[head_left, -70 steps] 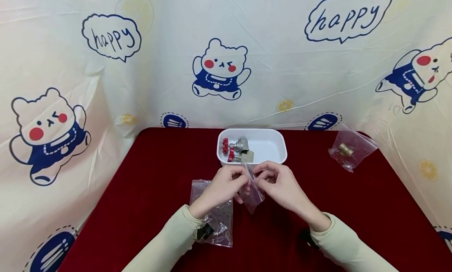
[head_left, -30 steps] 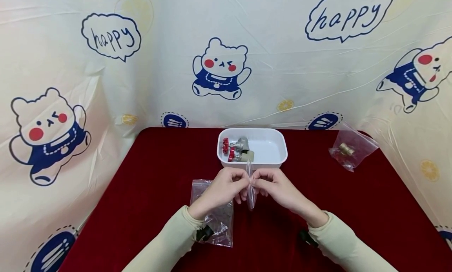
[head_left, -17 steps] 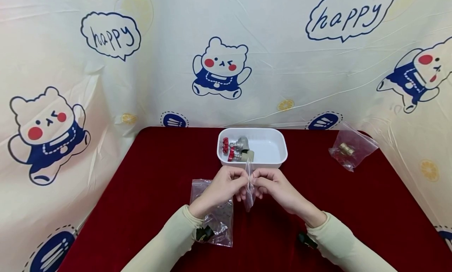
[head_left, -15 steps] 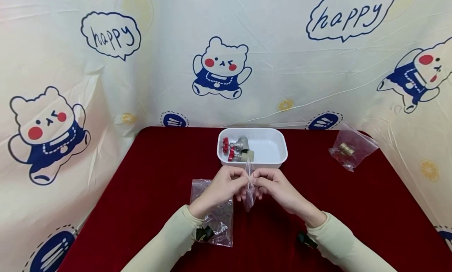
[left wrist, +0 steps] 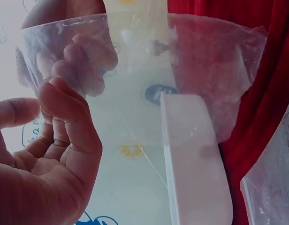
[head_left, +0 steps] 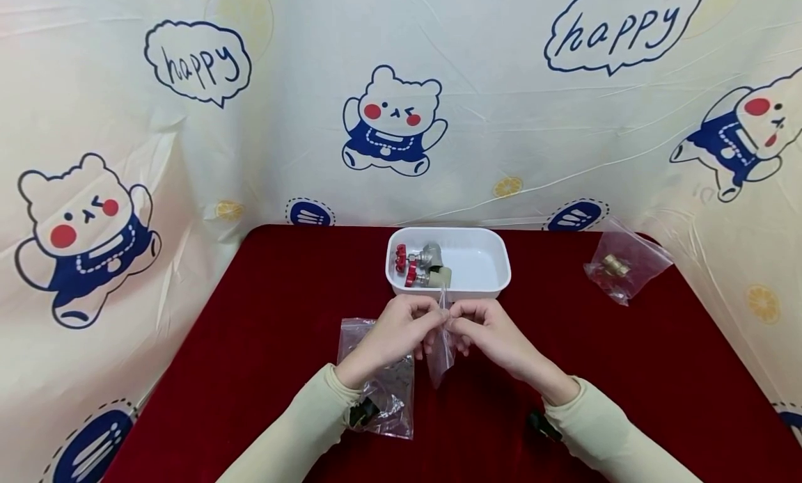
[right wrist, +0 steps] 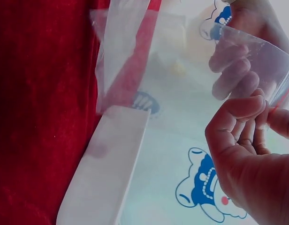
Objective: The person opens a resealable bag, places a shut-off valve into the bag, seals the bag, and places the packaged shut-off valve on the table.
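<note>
Plastic bag (head_left: 441, 368), clear and thin, hangs between the left grip (head_left: 397, 333) and the right grip (head_left: 498, 333). Each is narrow, pinching the bag near its edge with thumb and bent forefinger, and the two sets of fingertips nearly meet. In the left wrist view, the right grip's other fingers show curled behind the film. Just beyond both grips stands a white tray (head_left: 479, 260); toward its left end sit a red-handled grey valve (head_left: 431, 257) and a red-handled pale valve (head_left: 438, 278). A second bag (head_left: 397, 417) lies on the red tabletop (head_left: 282, 295) below the left grip, partly hidden by it. Well to the right of the right grip, a third bag (head_left: 642, 260) contains a brass fitting (head_left: 615, 265).
</note>
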Demonstrator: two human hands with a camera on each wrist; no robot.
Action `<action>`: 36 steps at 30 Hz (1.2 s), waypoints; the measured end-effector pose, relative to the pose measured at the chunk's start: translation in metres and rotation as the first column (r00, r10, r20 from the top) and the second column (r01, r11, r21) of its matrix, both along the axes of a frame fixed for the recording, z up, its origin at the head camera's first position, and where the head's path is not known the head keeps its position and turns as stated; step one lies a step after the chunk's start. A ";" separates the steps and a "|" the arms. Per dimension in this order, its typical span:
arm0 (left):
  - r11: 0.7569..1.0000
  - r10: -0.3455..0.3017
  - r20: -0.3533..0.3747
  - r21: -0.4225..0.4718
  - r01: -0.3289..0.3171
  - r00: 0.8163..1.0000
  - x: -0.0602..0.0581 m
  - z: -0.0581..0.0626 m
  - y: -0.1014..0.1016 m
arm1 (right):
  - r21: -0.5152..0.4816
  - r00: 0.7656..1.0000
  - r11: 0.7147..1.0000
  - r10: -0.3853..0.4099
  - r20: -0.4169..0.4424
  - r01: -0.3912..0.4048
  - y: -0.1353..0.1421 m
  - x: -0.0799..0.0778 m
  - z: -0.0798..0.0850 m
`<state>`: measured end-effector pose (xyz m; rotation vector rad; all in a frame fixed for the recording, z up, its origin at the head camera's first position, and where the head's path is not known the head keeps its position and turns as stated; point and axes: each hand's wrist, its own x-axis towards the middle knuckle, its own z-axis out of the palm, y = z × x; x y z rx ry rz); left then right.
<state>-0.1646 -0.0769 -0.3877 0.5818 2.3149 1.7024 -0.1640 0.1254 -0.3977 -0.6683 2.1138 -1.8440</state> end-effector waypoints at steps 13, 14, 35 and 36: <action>0.999 -0.001 -0.037 -0.036 -0.001 0.999 0.001 0.001 0.003 | 0.115 0.991 0.989 -0.082 -0.106 0.094 0.002 0.001 0.000; 0.999 -0.004 -0.035 -0.036 0.003 0.999 0.001 0.001 0.003 | 0.121 0.990 0.988 -0.086 -0.111 0.099 0.001 0.001 0.000; 0.998 0.032 -0.070 -0.060 -0.036 0.997 0.000 0.001 0.000 | 0.192 0.951 0.951 -0.194 -0.242 0.243 -0.002 0.006 0.006; 0.998 0.031 -0.070 -0.061 -0.036 0.997 0.000 0.002 0.000 | 0.187 0.951 0.952 -0.196 -0.240 0.243 -0.002 0.006 0.006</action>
